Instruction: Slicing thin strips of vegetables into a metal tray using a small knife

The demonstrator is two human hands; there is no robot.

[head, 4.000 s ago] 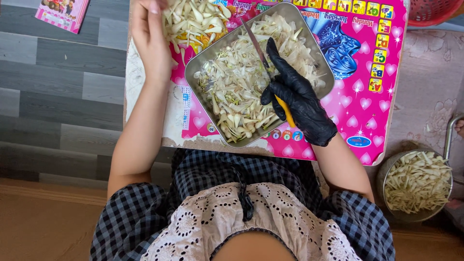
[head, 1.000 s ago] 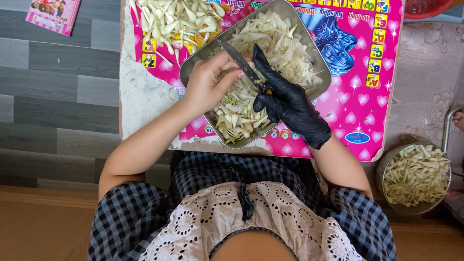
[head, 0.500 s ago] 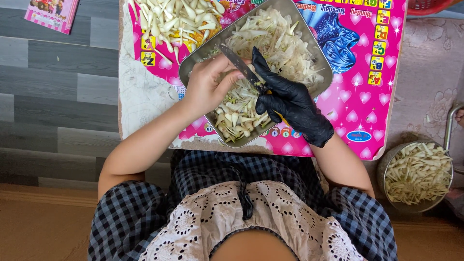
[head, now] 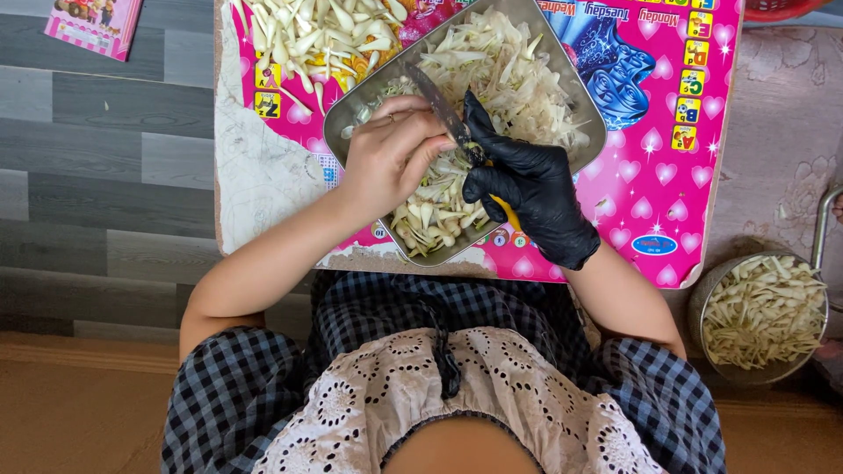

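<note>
Your right hand [head: 527, 197], in a black glove, is closed around a knife [head: 443, 110] with a yellow handle; the dark blade runs up and to the left from the fist, over the steel tray [head: 575, 105]. Your bare left hand [head: 391, 162] sits just beside the blade, fingers curled narrow and pinched on a small pale piece at the knife's edge; the piece itself is too small to tell apart from the rest. Both hands hang over the lower middle of the tray, almost touching each other.

The tray is square with rounded corners, turned like a diamond, and filled with pale shredded strips [head: 509, 70], with stubbier cut ends gathered in its near corner. It rests on a pink board [head: 667, 184] printed with hearts and coloured squares, worn white along its left side. A loose heap of pale whole pieces [head: 316, 35] lies on the board's upper left, just beside the tray.

To your right, well apart from the tray, a round metal bowl [head: 762, 309] holds more pale strips. A pink booklet [head: 92, 22] lies on the grey plank floor [head: 105, 175] at far upper left.
</note>
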